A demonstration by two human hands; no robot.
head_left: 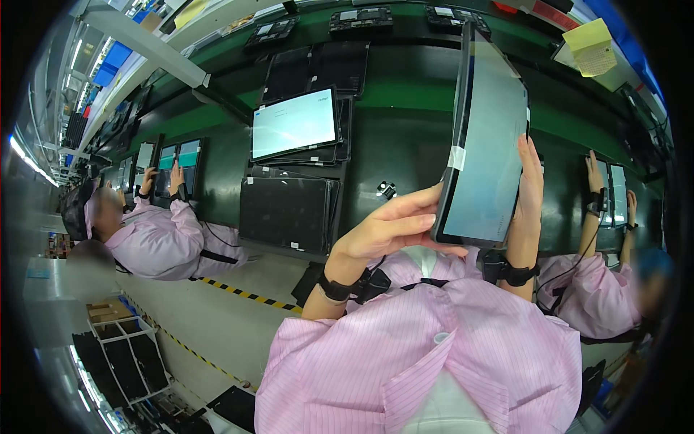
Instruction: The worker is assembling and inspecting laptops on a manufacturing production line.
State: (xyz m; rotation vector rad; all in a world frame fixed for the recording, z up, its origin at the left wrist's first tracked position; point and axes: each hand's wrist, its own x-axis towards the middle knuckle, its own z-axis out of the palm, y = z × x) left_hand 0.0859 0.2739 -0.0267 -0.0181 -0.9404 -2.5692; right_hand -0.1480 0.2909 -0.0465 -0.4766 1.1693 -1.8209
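Observation:
A tablet point(488, 137) with a lit, pale blue-grey screen stands tilted up in front of my chest. My left hand point(401, 224) grips its lower left corner, thumb along the edge and fingers partly behind or under it. Against the right edge rests my right hand point(529, 184), its fingers stretched upward and its thumb side hidden by the tablet. A small white label is stuck on the tablet's left edge. Each wrist wears a black strap with a small device. On the bench just left of the tablet lies a small black-and-white item point(387, 190) I cannot make out.
Left of me, stacked tablets include one with a lit white screen point(295, 124) and dark ones point(283, 213). Several black devices point(360, 20) line the bench's far side. A yellow paper point(589, 47) hangs far right. Co-workers in pink sit left point(155, 239) and right point(593, 289), handling lit screens.

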